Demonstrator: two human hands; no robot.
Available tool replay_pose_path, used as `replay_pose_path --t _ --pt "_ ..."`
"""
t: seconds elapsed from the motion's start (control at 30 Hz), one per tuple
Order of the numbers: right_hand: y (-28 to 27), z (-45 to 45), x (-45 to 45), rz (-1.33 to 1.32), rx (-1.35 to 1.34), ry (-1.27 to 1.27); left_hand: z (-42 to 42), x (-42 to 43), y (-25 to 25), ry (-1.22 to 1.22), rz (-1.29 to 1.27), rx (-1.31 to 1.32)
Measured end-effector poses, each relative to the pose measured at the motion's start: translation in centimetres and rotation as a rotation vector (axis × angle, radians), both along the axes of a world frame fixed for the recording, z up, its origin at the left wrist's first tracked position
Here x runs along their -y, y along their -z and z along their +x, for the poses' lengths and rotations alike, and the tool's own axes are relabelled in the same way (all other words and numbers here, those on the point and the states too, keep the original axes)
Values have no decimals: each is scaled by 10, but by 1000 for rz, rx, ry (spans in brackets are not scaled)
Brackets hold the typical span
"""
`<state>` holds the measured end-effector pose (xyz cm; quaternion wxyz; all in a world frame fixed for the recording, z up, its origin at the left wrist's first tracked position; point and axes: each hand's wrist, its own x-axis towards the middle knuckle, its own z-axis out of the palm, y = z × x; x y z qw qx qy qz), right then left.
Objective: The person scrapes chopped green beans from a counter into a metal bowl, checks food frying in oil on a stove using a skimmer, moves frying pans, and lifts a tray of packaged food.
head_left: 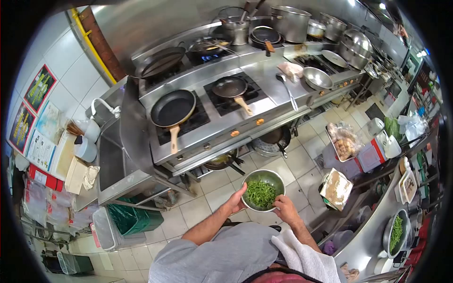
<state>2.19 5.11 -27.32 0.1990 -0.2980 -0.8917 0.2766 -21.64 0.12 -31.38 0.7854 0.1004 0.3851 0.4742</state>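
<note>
A round metal bowl (280, 178) of cut green vegetables (260, 194) is held in front of my body, above the tiled floor. My left hand (236, 200) grips the bowl's left rim, with the thumb along the edge. At the lower right rim is my right hand (284, 207), its fingers closed against the bowl; whether it also holds some greens cannot be made out. A white towel (302, 250) lies over my right side.
Ahead runs a steel stove (226, 121) with a large frying pan (173, 108) and a smaller pan (229, 87). A sink (118, 155) and green bin (141, 219) stand left. On the right, a counter (373, 236) holds another bowl of greens (396, 233).
</note>
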Motion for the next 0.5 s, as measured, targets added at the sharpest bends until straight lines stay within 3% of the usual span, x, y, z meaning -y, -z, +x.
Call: replay_pose_path --t 0.17,0.37,0.5 --pt "5 -92 34 24 -19 -93 -84 64 -2 -73 -45 16" --pt "-8 -185 45 131 -66 -366 -143 134 -8 -390 59 -107" --pt "-6 -243 54 62 -96 -560 -163 190 -7 -674 104 -108"
